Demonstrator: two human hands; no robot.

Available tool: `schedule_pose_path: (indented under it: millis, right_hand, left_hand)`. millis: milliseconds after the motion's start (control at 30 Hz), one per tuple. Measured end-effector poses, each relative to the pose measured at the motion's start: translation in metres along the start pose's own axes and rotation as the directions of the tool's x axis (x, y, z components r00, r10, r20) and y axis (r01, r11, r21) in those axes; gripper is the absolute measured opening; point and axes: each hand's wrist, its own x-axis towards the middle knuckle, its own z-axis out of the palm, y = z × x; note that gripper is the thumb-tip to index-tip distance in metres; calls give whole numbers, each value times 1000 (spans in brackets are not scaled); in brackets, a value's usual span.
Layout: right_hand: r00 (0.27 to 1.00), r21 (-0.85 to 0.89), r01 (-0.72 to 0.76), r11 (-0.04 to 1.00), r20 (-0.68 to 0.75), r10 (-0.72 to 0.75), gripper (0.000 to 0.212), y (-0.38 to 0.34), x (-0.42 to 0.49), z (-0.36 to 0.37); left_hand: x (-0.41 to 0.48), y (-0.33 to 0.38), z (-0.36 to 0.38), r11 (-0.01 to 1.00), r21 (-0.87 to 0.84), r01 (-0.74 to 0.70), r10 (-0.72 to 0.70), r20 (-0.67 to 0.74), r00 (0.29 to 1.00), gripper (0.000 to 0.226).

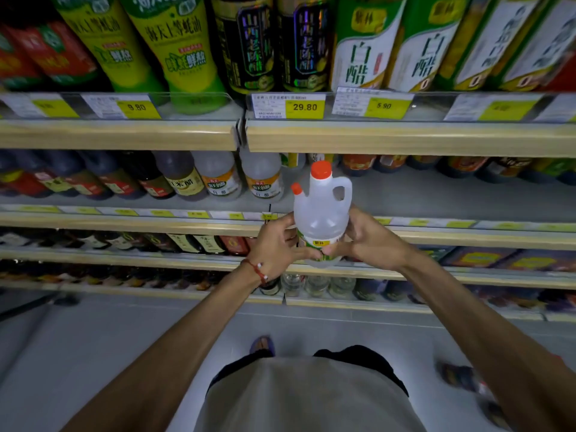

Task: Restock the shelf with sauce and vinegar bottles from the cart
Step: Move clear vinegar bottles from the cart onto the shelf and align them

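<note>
A clear white-vinegar jug (321, 210) with an orange cap, a small orange spout and a moulded handle stands upright in mid-air in front of the second shelf (436, 198). My left hand (277, 247) grips its lower left side, a red cord on the wrist. My right hand (364, 238) grips its lower right side. The thumbs meet over the green and yellow label near the base. A bare stretch of shelf lies just behind and right of the jug.
Similar clear vinegar bottles (263, 177) and dark sauce bottles (103, 179) stand left on that shelf. The top shelf (405, 138) carries large green and black bottles with price tags. Lower shelves hold more bottles. A dark object (464, 377) lies on the floor at right.
</note>
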Motion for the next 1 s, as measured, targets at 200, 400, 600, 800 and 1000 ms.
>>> schedule_pose_path:
  millis: [200,400,600,800,1000]
  right_hand:
    - [991,-307,40,951,-110,-77,98,11,11,-9]
    - [923,-408,121,905,-288,-253,72,25,39,-6]
    - [864,-337,172,926,-399,-306,66,46,80,-2]
    - [840,-257,212,943,-445,-310,73,67,125,-2]
    - [826,-173,202,964,-499,-262,77,79,148,0]
  left_hand:
    - [11,-3,17,987,24,-160,162,-122,979,72]
    - [51,-11,7,842,425,-331,450,-217,866,52]
    - [86,-27,8,847,477,-234,403,-291,868,51]
    - [117,-55,2,886,406,-222,362,-311,879,77]
    - [134,-66,0,900,358,-248,374,-342,862,71]
